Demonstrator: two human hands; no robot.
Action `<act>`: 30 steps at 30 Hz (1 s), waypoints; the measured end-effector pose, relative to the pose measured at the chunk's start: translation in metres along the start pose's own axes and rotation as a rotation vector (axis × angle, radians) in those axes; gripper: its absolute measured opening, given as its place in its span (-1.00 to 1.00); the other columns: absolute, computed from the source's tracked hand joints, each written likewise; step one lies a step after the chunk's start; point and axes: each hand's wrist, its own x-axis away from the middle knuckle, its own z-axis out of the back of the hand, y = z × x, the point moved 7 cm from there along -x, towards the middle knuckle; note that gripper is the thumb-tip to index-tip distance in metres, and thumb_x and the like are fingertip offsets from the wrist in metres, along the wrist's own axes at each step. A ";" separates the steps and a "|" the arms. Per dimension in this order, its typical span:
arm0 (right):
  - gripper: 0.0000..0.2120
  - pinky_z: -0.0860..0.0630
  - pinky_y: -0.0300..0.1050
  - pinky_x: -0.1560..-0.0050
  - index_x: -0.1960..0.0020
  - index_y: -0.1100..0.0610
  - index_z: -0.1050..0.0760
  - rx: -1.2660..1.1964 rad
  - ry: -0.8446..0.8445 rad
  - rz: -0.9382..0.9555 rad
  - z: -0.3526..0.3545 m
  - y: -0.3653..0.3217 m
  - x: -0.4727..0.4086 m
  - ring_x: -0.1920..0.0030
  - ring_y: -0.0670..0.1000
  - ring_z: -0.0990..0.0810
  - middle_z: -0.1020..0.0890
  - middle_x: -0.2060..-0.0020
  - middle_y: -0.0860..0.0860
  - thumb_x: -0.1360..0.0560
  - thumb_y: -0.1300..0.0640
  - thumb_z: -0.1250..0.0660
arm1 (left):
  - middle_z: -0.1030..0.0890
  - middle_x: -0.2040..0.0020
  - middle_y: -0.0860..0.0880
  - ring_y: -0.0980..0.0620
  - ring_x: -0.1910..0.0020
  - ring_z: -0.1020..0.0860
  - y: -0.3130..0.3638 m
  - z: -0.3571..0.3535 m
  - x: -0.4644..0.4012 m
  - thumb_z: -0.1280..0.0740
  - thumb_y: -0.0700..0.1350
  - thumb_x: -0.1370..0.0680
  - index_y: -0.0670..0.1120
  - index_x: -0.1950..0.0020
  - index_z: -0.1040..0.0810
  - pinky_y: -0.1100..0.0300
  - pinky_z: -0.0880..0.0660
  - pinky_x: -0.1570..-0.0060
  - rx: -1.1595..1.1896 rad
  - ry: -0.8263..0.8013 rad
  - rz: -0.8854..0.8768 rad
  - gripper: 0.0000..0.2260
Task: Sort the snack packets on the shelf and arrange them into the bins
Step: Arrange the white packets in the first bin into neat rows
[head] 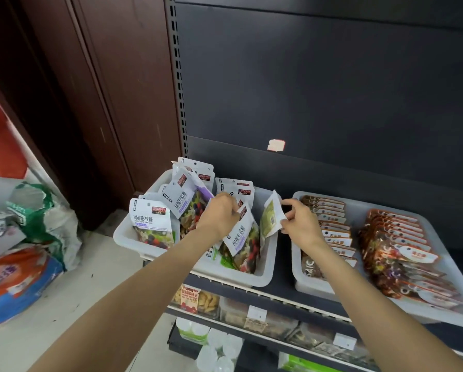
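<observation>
At centre frame, the left hand (219, 214) curls its fingers around the tops of purple-and-white gummy packets (241, 234) standing in a white bin (268, 267). Just right of it, the right hand (297, 220) pinches a green packet (270, 218) by its edge above the same bin. Further right, a second white bin (300, 285) holds neat rows of brown packets (335, 232) and red packets (402, 253) on the dark shelf (281, 288).
</observation>
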 end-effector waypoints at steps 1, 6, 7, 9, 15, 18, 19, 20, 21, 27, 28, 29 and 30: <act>-0.53 -0.59 0.09 -0.02 -0.35 0.11 -0.38 -0.026 -0.002 -0.008 0.003 0.000 -0.003 0.02 0.09 -0.61 -0.60 0.09 0.08 -0.49 0.38 -0.27 | -0.58 -0.07 -0.16 -0.12 -0.03 -0.58 -0.001 0.004 -0.005 -0.29 -0.25 -0.55 -0.26 0.06 -0.57 0.18 -0.48 -0.02 0.028 0.027 0.032 -0.90; -0.77 -0.61 0.05 -0.02 -0.14 0.23 -0.54 -0.096 -0.055 -0.020 0.008 -0.005 -0.014 0.07 0.08 -0.62 -0.61 0.08 0.13 -0.51 0.36 -0.27 | -0.62 -0.02 -0.18 -0.13 0.01 -0.59 -0.004 0.023 -0.031 -0.25 -0.17 -0.59 -0.21 -0.12 -0.52 0.10 -0.53 0.03 0.100 0.104 0.103 -0.83; -0.84 -0.61 0.07 -0.01 -0.02 0.18 -0.57 -0.107 -0.059 -0.011 0.006 -0.005 -0.015 0.09 0.07 -0.62 -0.61 0.12 0.11 -0.51 0.34 -0.28 | -0.62 -0.03 -0.18 -0.14 0.01 -0.59 -0.004 0.025 -0.034 -0.25 -0.15 -0.59 -0.19 -0.14 -0.51 0.08 -0.54 0.03 0.105 0.119 0.101 -0.82; -0.86 -0.60 0.11 -0.02 0.16 0.07 -0.50 -0.104 -0.054 0.002 0.002 -0.004 -0.016 0.06 0.09 -0.61 -0.61 0.12 0.10 -0.52 0.27 -0.30 | -0.62 0.05 -0.17 -0.13 0.12 -0.59 -0.006 0.025 -0.036 -0.24 -0.11 -0.61 -0.17 -0.14 -0.49 0.08 -0.55 0.16 0.140 0.136 0.105 -0.82; -0.83 -0.62 0.07 0.02 0.17 0.10 -0.37 -0.348 -0.064 -0.023 -0.011 -0.013 -0.022 -0.08 0.20 -0.57 -0.55 -0.02 0.25 -0.59 0.25 -0.20 | -0.62 -0.06 -0.13 -0.06 0.00 -0.59 -0.005 0.005 -0.042 -0.33 -0.09 -0.56 -0.15 -0.18 -0.48 0.16 -0.51 -0.02 0.231 -0.101 0.049 -0.76; -0.79 -0.56 0.06 -0.09 0.18 0.08 -0.42 -0.380 -0.130 0.046 -0.030 -0.025 -0.015 -0.08 0.16 -0.58 -0.57 0.07 0.11 -0.60 0.26 -0.17 | -0.59 -0.17 -0.10 -0.03 -0.12 -0.56 0.000 0.001 -0.039 -0.33 -0.10 -0.56 -0.16 -0.25 -0.50 0.22 -0.45 -0.14 0.183 -0.110 -0.028 -0.71; -0.76 -0.53 0.03 -0.13 0.18 0.06 -0.45 -0.360 -0.167 0.075 -0.038 -0.027 -0.013 -0.08 0.12 -0.58 -0.59 0.07 0.05 -0.60 0.25 -0.15 | -0.59 -0.18 -0.10 -0.04 -0.14 -0.55 0.002 0.002 -0.038 -0.32 -0.10 -0.57 -0.17 -0.24 -0.51 0.21 -0.44 -0.17 0.165 -0.090 -0.040 -0.72; -0.75 -0.50 -0.04 -0.14 0.17 0.03 -0.47 -0.342 -0.205 0.095 -0.045 -0.028 -0.010 -0.09 0.07 -0.58 -0.59 0.06 0.01 -0.61 0.24 -0.14 | -0.60 -0.17 -0.11 -0.04 -0.14 -0.55 0.002 0.003 -0.038 -0.31 -0.09 -0.57 -0.17 -0.23 -0.52 0.19 -0.44 -0.18 0.151 -0.075 -0.037 -0.72; -0.76 -0.48 -0.15 -0.11 0.14 0.01 -0.48 -0.333 -0.238 0.102 -0.050 -0.027 -0.008 -0.11 0.02 -0.57 -0.60 0.03 -0.02 -0.62 0.22 -0.13 | -0.61 -0.15 -0.12 -0.05 -0.14 -0.56 0.003 0.002 -0.039 -0.32 -0.07 -0.57 -0.17 -0.23 -0.53 0.16 -0.45 -0.18 0.137 -0.068 -0.026 -0.72; -0.78 -0.51 -0.34 0.06 -0.18 0.16 -0.47 -0.317 -0.332 0.072 -0.044 -0.012 -0.015 -0.11 -0.05 -0.59 -0.58 -0.12 0.04 -0.58 0.31 -0.19 | -0.61 -0.06 -0.15 -0.11 -0.06 -0.58 0.000 -0.005 -0.047 -0.42 -0.07 -0.48 -0.16 -0.16 -0.53 0.02 -0.53 -0.09 -0.090 -0.075 0.059 -0.70; -0.74 -0.50 -0.26 -0.04 -0.24 0.15 -0.45 -0.244 -0.314 0.078 -0.039 -0.009 -0.019 -0.17 -0.01 -0.56 -0.56 -0.16 0.04 -0.57 0.29 -0.22 | -0.61 -0.06 -0.16 -0.13 -0.06 -0.58 -0.002 -0.004 -0.048 -0.40 -0.12 -0.50 -0.18 -0.14 -0.54 0.01 -0.54 -0.07 -0.108 -0.058 0.075 -0.74; -0.68 -0.45 -0.22 -0.12 -0.31 0.13 -0.41 -0.157 -0.304 0.087 -0.035 -0.007 -0.021 -0.24 0.02 -0.51 -0.52 -0.21 0.04 -0.56 0.27 -0.24 | -0.62 -0.05 -0.17 -0.14 -0.03 -0.59 -0.004 0.000 -0.048 -0.38 -0.15 -0.52 -0.18 -0.13 -0.56 0.00 -0.55 -0.06 -0.101 -0.039 0.099 -0.78; -0.62 -0.40 -0.21 -0.17 -0.37 0.12 -0.35 -0.081 -0.305 0.096 -0.032 -0.007 -0.023 -0.29 0.03 -0.46 -0.48 -0.26 0.03 -0.56 0.24 -0.25 | -0.63 -0.03 -0.17 -0.14 0.00 -0.60 -0.008 0.005 -0.049 -0.36 -0.17 -0.53 -0.18 -0.13 -0.57 0.00 -0.57 -0.04 -0.075 -0.017 0.119 -0.80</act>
